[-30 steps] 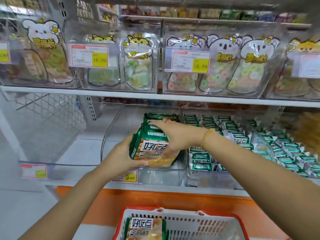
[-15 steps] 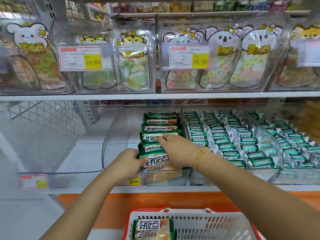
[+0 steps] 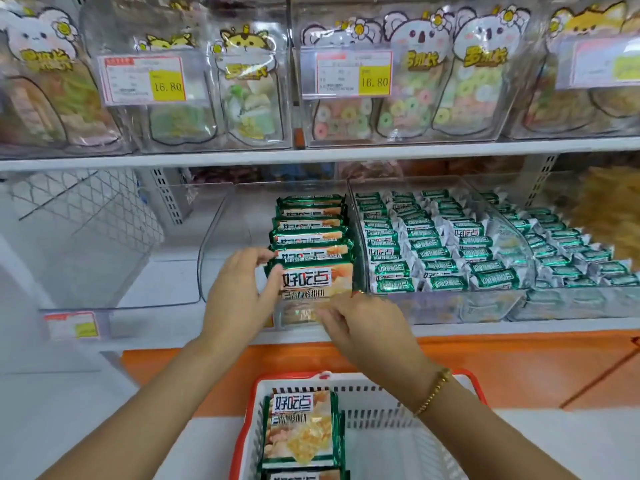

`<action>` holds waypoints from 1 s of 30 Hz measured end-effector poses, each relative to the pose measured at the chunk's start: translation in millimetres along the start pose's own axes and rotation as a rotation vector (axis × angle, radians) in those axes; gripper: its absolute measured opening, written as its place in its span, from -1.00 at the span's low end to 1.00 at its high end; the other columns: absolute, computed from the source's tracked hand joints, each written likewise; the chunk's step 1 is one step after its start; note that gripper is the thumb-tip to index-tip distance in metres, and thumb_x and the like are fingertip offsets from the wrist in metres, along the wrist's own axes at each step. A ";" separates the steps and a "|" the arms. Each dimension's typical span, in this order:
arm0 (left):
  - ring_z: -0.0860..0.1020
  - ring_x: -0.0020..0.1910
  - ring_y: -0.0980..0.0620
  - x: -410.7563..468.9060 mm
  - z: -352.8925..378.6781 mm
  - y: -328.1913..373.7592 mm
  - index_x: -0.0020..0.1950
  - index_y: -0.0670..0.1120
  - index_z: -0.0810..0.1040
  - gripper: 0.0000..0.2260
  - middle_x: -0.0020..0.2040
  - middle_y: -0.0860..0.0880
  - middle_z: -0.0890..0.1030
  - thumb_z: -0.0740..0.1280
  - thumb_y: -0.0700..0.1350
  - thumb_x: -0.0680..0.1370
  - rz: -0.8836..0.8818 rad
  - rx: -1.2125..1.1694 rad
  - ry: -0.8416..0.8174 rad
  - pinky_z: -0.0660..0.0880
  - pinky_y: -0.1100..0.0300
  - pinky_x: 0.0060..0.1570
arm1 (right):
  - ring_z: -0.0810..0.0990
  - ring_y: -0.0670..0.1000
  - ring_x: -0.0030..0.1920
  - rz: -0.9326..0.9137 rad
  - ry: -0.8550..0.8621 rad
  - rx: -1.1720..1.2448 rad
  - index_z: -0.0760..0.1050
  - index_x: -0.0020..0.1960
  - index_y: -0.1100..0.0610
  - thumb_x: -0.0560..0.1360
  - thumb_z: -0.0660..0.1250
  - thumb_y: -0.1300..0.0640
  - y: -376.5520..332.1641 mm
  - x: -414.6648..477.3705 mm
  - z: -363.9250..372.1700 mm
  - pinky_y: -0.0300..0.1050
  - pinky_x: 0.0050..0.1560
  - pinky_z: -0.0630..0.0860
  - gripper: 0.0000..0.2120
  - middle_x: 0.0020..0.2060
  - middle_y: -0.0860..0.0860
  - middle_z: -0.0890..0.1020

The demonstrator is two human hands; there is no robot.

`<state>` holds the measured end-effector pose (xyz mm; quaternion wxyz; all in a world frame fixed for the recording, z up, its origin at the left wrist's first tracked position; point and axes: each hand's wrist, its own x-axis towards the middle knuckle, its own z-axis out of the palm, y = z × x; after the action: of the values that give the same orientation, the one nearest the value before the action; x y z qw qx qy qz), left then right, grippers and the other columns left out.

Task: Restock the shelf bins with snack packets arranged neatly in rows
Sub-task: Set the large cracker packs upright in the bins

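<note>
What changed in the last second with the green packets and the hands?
The green packets came down into the clear bin and now stand in a row there. The right hand let go and drew back to the bin's front. The left hand still holds the front packet's left edge. The basket stayed put.

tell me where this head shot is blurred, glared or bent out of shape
Head view: light is flat and even, with no hard shadows; glare hazes the upper clear bins; blur smears the right hand and softens the lower-left price tag, while the front snack packet reads sharp; wide-angle bend bows the shelf edge.
</note>
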<state>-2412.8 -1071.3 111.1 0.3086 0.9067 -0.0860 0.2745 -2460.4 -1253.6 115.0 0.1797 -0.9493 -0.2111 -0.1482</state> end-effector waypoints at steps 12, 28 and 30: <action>0.40 -0.40 0.12 -152.4 53.9 -49.8 -0.23 -0.10 0.44 -0.78 -0.33 0.01 0.45 0.27 -0.04 0.57 -0.704 0.108 -0.984 0.30 0.35 -0.47 | 0.49 0.01 -0.46 0.898 -0.796 0.486 0.34 -0.35 0.16 0.47 0.33 -0.20 45.3 -128.1 154.2 -0.07 -0.20 0.60 -0.53 -0.34 0.15 0.59; 0.52 -0.03 -0.05 -227.3 70.2 -53.5 0.33 -0.24 0.39 -0.60 -0.04 -0.12 0.51 0.33 -0.12 0.55 -1.292 -0.350 -0.913 0.57 0.12 -0.04 | 0.58 0.13 0.08 1.089 -0.822 1.159 0.51 0.17 0.14 0.36 0.52 0.18 49.2 -182.7 184.9 0.05 0.10 0.54 -0.59 0.03 0.08 0.65; 0.54 -0.05 -0.06 -221.0 73.3 -57.7 0.35 -0.22 0.38 -0.62 -0.03 -0.13 0.53 0.31 -0.14 0.56 -1.350 -0.418 -0.861 0.56 0.15 -0.13 | 0.55 0.17 0.16 1.155 -0.754 1.154 0.47 0.20 0.22 0.33 0.53 0.23 60.1 -183.1 181.7 0.06 0.12 0.53 -0.52 0.10 0.14 0.62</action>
<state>-2545.9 -1072.9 -88.5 0.5093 0.7131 0.3171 -0.3626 -2554.5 -1294.6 -129.1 0.5940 -0.6550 0.2124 0.4160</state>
